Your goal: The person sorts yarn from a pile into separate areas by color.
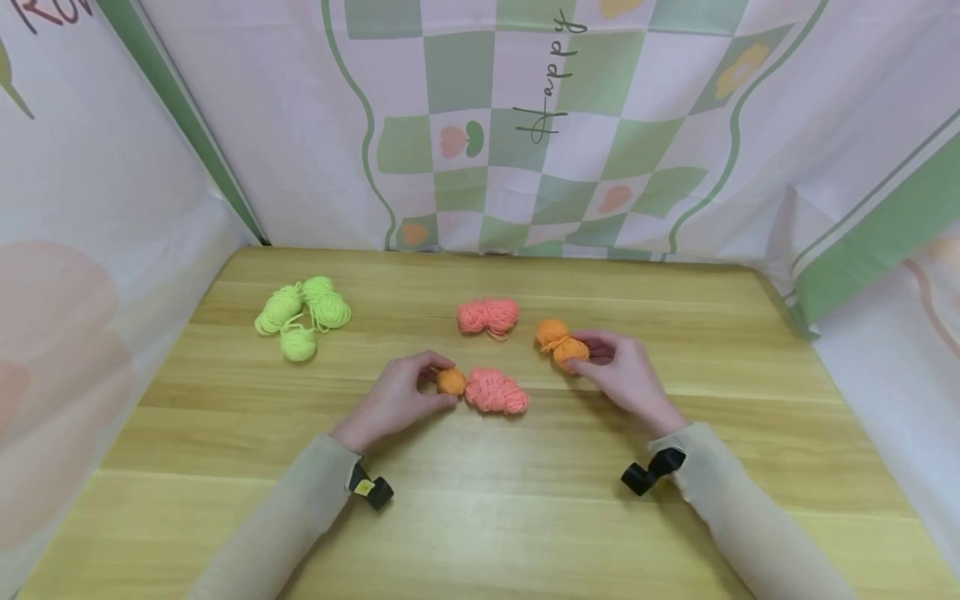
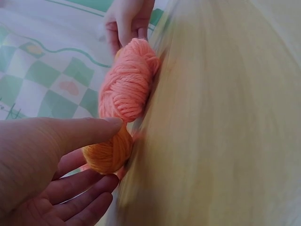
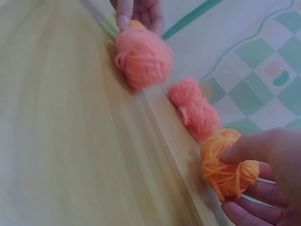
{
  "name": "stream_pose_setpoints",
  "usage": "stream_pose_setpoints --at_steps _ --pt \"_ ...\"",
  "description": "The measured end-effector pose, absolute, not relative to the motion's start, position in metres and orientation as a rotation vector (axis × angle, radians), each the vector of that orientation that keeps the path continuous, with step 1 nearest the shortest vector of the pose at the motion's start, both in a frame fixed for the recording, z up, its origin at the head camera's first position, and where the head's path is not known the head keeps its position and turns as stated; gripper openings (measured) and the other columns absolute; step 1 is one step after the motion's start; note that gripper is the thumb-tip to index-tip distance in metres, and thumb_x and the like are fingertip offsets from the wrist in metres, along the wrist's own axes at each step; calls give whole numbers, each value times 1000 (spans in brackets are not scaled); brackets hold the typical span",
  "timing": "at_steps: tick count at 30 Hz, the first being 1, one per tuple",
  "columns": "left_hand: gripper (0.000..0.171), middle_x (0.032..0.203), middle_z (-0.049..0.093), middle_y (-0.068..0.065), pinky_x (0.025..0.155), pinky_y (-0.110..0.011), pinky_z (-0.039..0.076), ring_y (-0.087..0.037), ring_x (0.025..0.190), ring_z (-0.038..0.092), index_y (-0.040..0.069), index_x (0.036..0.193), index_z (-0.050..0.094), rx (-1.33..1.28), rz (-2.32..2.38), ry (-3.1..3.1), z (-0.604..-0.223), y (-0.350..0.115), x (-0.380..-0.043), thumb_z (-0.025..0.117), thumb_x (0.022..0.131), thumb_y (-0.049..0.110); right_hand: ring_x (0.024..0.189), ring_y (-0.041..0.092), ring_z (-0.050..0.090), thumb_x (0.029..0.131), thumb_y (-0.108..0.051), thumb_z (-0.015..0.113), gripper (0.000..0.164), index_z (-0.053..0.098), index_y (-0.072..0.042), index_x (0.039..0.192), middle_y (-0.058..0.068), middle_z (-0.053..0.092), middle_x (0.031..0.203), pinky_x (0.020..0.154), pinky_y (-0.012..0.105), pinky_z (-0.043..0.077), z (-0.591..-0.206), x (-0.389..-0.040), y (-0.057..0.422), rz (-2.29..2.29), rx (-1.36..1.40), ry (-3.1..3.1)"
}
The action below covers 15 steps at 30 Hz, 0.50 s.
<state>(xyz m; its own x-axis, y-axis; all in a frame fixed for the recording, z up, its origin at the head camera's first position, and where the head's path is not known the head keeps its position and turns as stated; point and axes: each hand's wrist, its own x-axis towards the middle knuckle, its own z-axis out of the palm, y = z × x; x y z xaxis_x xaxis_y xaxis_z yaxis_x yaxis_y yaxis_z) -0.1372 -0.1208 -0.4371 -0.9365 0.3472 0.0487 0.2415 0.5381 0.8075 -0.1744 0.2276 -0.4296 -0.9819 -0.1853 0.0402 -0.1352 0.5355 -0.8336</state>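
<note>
Between the thumb and fingers of my left hand (image 1: 401,396) is a small orange ball of yarn (image 1: 452,382). Right beside that ball lies a pink yarn bundle (image 1: 497,392), which overlaps part of it in the left wrist view. My right hand (image 1: 622,371) holds an orange yarn bundle (image 1: 562,345) by its near end, thumb (image 3: 249,148) on top and fingers underneath. This bundle has two lobes and a tied-in middle. Just left of it, farther back, sits a second pink yarn bundle (image 1: 488,317), also pinched in at the middle.
Three lime-green yarn balls (image 1: 298,342) lie together at the table's far left. The wooden table (image 1: 480,517) ends at a printed curtain (image 1: 457,75) behind, with more cloth at both sides. A black camera is strapped to each wrist.
</note>
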Motion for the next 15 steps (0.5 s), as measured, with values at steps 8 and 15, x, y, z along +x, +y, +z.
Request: stream_pose_setpoints --at_steps 8,15 --pt "43 109 70 0 94 -38 51 -17 101 64 8 121 69 509 1380 2641 -438 -119 -137 87 82 14 103 30 68 89 -21 82 49 66 1 130 18 69 121 80 16 53 -429 -179 246 -1466 -224 2753" --pt "43 109 70 -1 94 -38 51 -18 100 64 7 120 69 505 1388 2635 -436 -119 -136 86 82 12 104 32 68 90 -25 82 50 66 1 130 19 69 120 80 14 51 -428 -184 262 -1465 -212 2798"
